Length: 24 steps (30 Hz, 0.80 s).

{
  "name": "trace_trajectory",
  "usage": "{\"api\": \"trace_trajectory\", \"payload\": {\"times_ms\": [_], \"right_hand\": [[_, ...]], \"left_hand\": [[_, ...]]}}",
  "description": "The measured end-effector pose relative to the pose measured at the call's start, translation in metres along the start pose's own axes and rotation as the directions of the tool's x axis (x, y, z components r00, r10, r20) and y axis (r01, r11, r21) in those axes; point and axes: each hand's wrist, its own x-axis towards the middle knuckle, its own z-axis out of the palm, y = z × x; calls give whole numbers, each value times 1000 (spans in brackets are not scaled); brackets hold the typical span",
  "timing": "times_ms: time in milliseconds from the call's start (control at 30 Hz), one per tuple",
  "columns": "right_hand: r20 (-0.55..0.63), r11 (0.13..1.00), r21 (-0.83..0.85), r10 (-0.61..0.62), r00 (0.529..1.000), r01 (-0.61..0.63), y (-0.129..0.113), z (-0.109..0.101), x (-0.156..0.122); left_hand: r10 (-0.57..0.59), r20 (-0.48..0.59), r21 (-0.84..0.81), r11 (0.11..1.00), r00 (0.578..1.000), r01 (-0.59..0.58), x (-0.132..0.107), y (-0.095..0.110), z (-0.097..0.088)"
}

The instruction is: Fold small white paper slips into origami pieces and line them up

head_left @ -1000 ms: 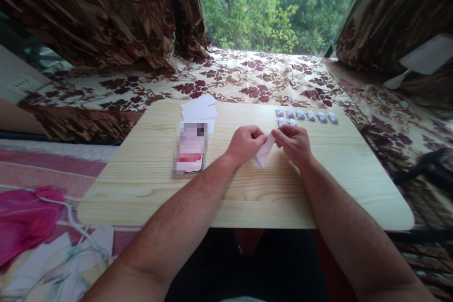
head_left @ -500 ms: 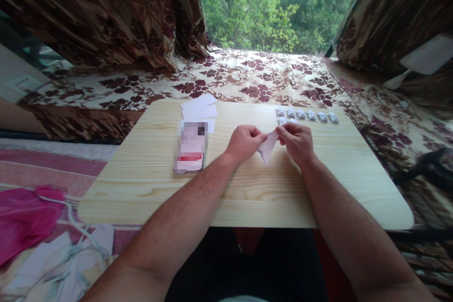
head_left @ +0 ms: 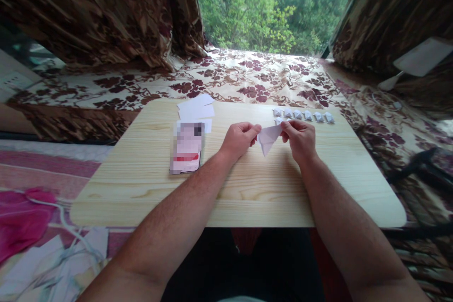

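A folded piece of white paper (head_left: 269,138), roughly a triangle with its point down, is held above the table between my two hands. My left hand (head_left: 241,139) pinches its left corner between thumb and fingers. At the upper right corner, my right hand (head_left: 299,137) grips the paper the same way. Just behind my right hand, small folded paper pieces (head_left: 308,116) stand in a row on the table, with a second, shorter row partly hidden by the hand and the held paper.
The wooden table (head_left: 141,198) carries a phone (head_left: 187,147), blurred in part, at its left. Behind the phone lie white paper sheets (head_left: 194,107). Left of the table are a pink cloth (head_left: 24,219), a white cable (head_left: 63,219) and more papers (head_left: 35,264).
My hands have moved slightly apart, and the folded paper now shows wider between them, its point a little higher. The whole view has shifted slightly.
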Motion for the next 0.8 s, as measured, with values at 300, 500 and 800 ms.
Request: {"api": "trace_trajectory", "payload": {"times_ms": [300,500,800], "right_hand": [[-63,994,103,28,998,-21,5,1,4],[-82,989,123,89,993,-78,8,2,6],[53,960,171,215,975,-221,4,4,2]], "left_hand": [[-88,171,-132,985,981,111,-1,2,1],[-68,202,-141,985,977,98,-6,6,4],[-52,-112,-137,990,992,37,3,2,3]]}}
